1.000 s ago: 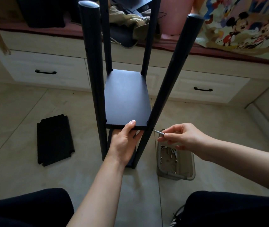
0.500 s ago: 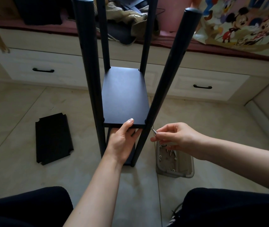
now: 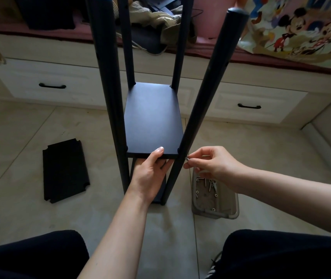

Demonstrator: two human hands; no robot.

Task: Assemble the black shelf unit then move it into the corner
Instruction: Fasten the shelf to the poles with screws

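The black shelf unit (image 3: 152,121) stands on the tiled floor in front of me, four round black posts rising past a flat black board. My left hand (image 3: 150,174) grips the board's near edge, thumb on top and fingers underneath. My right hand (image 3: 210,164) pinches a small silver screw (image 3: 186,158) against the near right post (image 3: 200,101), level with the board. A lower board shows dimly beneath my left hand.
A loose black shelf board (image 3: 65,170) lies on the floor at the left. A grey plastic tray (image 3: 215,198) with several screws sits by the right post. White drawers (image 3: 47,85) and a cluttered bench run along the back. My knees fill the bottom corners.
My right hand has moved left, bringing the screw's tip from a short way off up to the near right post. My left hand keeps its grip on the board.
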